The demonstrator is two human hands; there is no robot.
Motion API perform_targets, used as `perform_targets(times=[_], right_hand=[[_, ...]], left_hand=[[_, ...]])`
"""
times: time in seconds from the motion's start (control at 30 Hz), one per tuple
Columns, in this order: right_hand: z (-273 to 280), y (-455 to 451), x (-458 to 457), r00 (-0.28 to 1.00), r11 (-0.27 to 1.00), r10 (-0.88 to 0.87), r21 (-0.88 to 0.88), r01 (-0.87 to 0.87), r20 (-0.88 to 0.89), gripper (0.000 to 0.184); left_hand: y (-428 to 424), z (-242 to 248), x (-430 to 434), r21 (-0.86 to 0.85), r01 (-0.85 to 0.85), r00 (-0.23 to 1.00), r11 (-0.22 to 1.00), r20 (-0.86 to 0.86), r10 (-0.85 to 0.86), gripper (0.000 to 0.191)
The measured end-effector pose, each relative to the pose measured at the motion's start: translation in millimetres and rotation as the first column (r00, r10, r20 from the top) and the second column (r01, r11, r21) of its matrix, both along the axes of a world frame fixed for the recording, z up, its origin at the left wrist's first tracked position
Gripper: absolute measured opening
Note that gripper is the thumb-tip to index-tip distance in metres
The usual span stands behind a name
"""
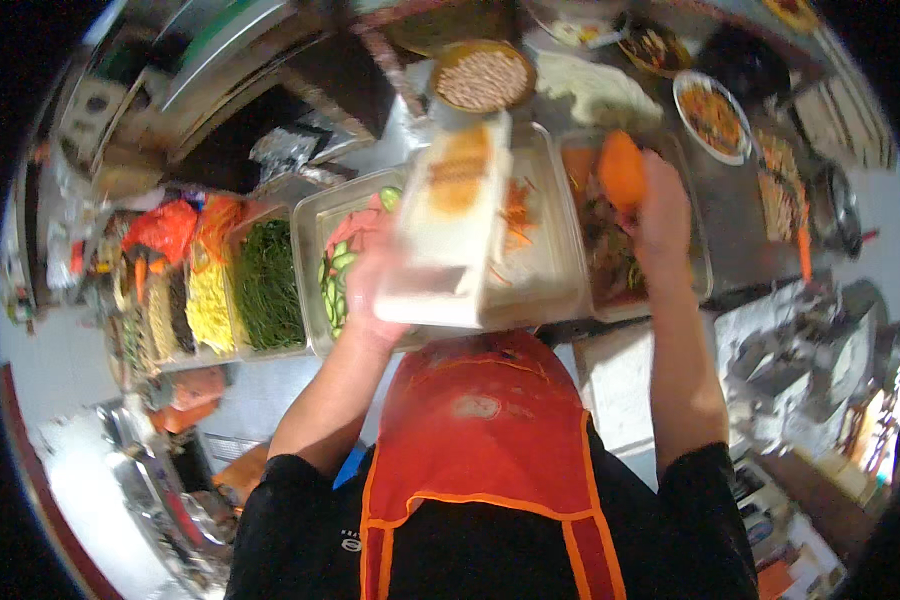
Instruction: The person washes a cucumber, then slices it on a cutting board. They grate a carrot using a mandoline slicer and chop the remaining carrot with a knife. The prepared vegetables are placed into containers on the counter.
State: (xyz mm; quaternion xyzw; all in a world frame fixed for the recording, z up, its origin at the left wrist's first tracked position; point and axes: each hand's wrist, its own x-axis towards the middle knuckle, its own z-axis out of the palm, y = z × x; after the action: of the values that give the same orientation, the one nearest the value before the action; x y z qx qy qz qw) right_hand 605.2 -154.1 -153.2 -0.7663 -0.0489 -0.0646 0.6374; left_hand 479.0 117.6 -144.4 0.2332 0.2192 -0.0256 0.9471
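My left hand [375, 289] grips the near end of a white mandoline slicer [446, 240], whose middle is stained orange. The slicer lies tilted over a tray [547, 300] that holds shredded carrot [520, 217]. My right hand [660, 202] is closed around a peeled carrot [621, 169], raised above a second tray [701, 247] with dark, mixed contents that I cannot identify. Just left of the slicer, a tray [307, 255] contains sliced cucumber [335, 289] and pink slices [356, 225]. Both hands are slightly blurred.
To the left are containers of chopped greens [270, 285], yellow shreds [210, 315] and a red plastic bag [161, 232]. Beyond the trays stand a bowl of beans or nuts [484, 79], cabbage leaves [596, 86] and an oval dish of mixed food [712, 120]. A pan [836, 202] sits at far right.
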Motion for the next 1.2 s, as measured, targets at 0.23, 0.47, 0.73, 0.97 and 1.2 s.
perform_targets(times=[0.23, 0.47, 0.73, 0.97, 1.2], right_hand=[[-14.4, 6.4, -2.1, 0.913, 0.703, 0.202, 0.702, 0.116, -0.354, 0.044], [-61.1, 40.8, -26.5, 0.957, 0.949, 0.291, -0.127, -0.289, -0.002, 0.048], [-49.0, 112.7, -54.7, 0.887, 0.913, 0.345, -0.108, -0.393, -0.307, 0.041], [-2.0, 330.7, -222.9, 0.742, 0.800, 0.272, 0.572, 0.181, -0.613, 0.052], [9.2, 595.2, -305.4, 0.645, 0.637, 0.752, -0.099, -0.764, -0.138, 0.040]], left_hand=[[47.9, 64.4, -16.8, 0.230, -0.011, 0.976, 0.973, 0.213, -0.039, 0.066], [116.1, 75.0, -152.9, 0.279, -0.166, 0.954, 0.946, 0.290, 0.081, 0.071], [259.5, 69.9, -426.1, 0.309, -0.673, 0.737, 0.671, 0.354, 0.576, 0.089], [353.1, 63.8, -581.3, 0.359, -0.834, 0.527, 0.419, 0.291, 0.799, 0.093], [447.0, 3.7, -421.1, 0.830, -0.339, 0.896, 0.443, 0.141, 0.421, 0.081]])
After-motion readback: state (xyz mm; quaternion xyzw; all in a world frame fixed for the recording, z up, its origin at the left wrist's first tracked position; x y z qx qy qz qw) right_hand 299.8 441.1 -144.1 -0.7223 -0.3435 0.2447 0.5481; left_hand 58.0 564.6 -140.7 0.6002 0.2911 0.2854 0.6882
